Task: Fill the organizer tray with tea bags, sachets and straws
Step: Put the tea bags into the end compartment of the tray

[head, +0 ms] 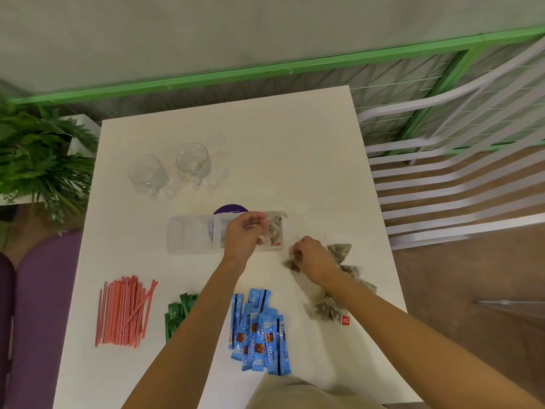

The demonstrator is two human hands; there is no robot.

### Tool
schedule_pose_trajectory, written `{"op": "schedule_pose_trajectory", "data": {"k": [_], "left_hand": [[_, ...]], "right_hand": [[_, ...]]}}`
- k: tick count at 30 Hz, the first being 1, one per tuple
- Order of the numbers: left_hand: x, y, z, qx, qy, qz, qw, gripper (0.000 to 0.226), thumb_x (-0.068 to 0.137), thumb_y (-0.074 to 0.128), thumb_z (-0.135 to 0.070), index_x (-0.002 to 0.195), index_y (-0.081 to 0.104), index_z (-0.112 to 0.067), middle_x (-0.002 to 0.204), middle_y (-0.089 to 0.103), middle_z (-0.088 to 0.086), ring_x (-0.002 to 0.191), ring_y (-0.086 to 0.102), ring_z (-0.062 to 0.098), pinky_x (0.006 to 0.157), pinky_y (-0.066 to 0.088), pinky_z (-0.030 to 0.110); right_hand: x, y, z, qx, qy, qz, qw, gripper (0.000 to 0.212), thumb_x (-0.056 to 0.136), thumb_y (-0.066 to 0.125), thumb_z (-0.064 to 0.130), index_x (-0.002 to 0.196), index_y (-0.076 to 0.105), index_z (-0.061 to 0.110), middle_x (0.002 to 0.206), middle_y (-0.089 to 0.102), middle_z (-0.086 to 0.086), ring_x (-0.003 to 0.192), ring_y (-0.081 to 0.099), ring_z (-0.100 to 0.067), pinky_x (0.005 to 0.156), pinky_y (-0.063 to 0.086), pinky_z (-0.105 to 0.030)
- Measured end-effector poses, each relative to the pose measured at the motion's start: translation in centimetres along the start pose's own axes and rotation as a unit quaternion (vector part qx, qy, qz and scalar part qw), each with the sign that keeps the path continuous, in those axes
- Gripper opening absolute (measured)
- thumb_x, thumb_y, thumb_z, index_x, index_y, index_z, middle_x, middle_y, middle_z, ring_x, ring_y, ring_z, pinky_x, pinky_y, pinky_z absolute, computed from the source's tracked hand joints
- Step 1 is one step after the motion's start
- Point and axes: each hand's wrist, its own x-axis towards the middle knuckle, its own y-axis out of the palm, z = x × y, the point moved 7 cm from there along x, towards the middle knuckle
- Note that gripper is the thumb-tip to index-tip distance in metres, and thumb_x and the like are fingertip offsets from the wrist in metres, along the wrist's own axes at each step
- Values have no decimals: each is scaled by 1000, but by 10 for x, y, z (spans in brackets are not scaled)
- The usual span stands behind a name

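**Overhead view of a white desk (265,143), read from left to right.**

- Far left of both hands, toward the person, lies a loose bundle of thin red plastic straws (124,312).
- Beside the straws and partly hidden under the left forearm are a few green paper sachets (177,314).
- Beyond these stands the clear plastic organizer tray (188,234). Its left compartments look unfilled, though the transparent walls make this uncertain.
- The left hand (244,234) hovers with curled fingers over the tray's right end. Whether it grips anything cannot be told.
- Directly under its fingertips, the rightmost compartment holds a few grey pyramid tea bags (275,231).
- Nearer the person, between the forearms, lies a heap of blue stick sachets (259,332).
- The right hand (312,258), just right of the tray, pinches one pyramid tea bag (292,262) on the desk.
- To its right and beneath the wrist lies a pile of loose tea bags (339,290).

**Progress, as judged:** early. Only the tea-bag compartment has been started. Most of the tea bags, both kinds of sachet and all the straws lie outside the tray.
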Motion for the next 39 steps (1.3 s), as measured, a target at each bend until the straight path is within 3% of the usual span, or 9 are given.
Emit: {"op": "schedule_pose_trajectory", "data": {"k": [3, 7, 11, 15, 19, 22, 25, 30, 39], "left_hand": [[4, -2, -2, -9, -4, 0, 1000, 27, 85, 53, 13, 94, 69, -7, 83, 66, 2, 68, 57, 11, 52, 45, 21], [8, -4, -4, -9, -11, -3, 1000, 23, 87, 54, 10, 98, 68, -5, 83, 67, 3, 72, 60, 13, 55, 47, 23], [12, -1, -4, 4, -21, 18, 1000, 21, 88, 55, 10, 100, 66, -2, 93, 67, 11, 81, 66, 22, 57, 55, 23], [15, -4, -10, 123, 31, 18, 992, 24, 87, 53, 7, 96, 68, -10, 104, 70, 10, 87, 69, 28, 69, 56, 38], [13, -17, -28, 353, 219, 24, 909, 35, 81, 75, -26, 115, 65, -23, 116, 64, -7, 109, 58, 15, 99, 44, 42], [18, -14, -13, 502, 232, 115, 825, 92, 67, 78, -59, 143, 41, -26, 148, 40, -4, 139, 32, 19, 115, 24, 43], [22, -15, 6, 593, 231, 145, 757, 106, 66, 76, -62, 151, 23, -28, 157, 23, -4, 147, 16, 20, 120, 6, 49], [26, -19, 8, 586, 241, 88, 768, 94, 69, 78, -51, 148, 31, -32, 150, 36, -4, 141, 29, 18, 118, 11, 49], [28, -18, 9, 569, 237, 71, 784, 92, 67, 79, -50, 146, 33, -34, 150, 38, -6, 139, 31, 16, 117, 10, 46]], "right_hand": [[-5, -8, -6, 57, 9, -18, 998, 32, 91, 54, 7, 64, 50, 26, 72, 52, 8, 74, 54, -18, 55, 31, -14], [-13, -19, -13, 128, 11, -42, 991, 17, 92, 53, 11, 79, 63, 14, 78, 64, 0, 72, 58, -15, 60, 41, -17], [-18, -31, -15, 176, 15, -76, 981, 16, 93, 56, 18, 78, 63, 18, 77, 64, 7, 68, 57, -2, 57, 36, -11], [-20, -41, -11, 239, 17, -83, 967, 14, 91, 60, 18, 77, 62, 18, 83, 68, 0, 72, 62, -11, 63, 49, -22], [-18, -47, -3, 286, 14, -83, 955, 13, 90, 62, 14, 77, 62, 14, 82, 69, -4, 70, 66, -21, 60, 58, -29], [-14, -50, 4, 302, 7, -83, 950, 12, 87, 65, 9, 76, 63, 13, 79, 68, -5, 66, 65, -23, 59, 57, -33], [-10, -54, 11, 306, 7, -90, 948, 9, 81, 70, 4, 79, 66, 11, 80, 68, -7, 64, 61, -18, 58, 53, -29], [-4, -71, 29, 295, -15, -114, 948, 11, 77, 72, 1, 81, 71, 11, 81, 71, -6, 66, 60, -13, 63, 50, -20], [20, -81, 72, 146, -67, -91, 983, 9, 81, 64, 2, 86, 70, 3, 89, 71, -8, 77, 63, -21, 73, 52, -28]]}}
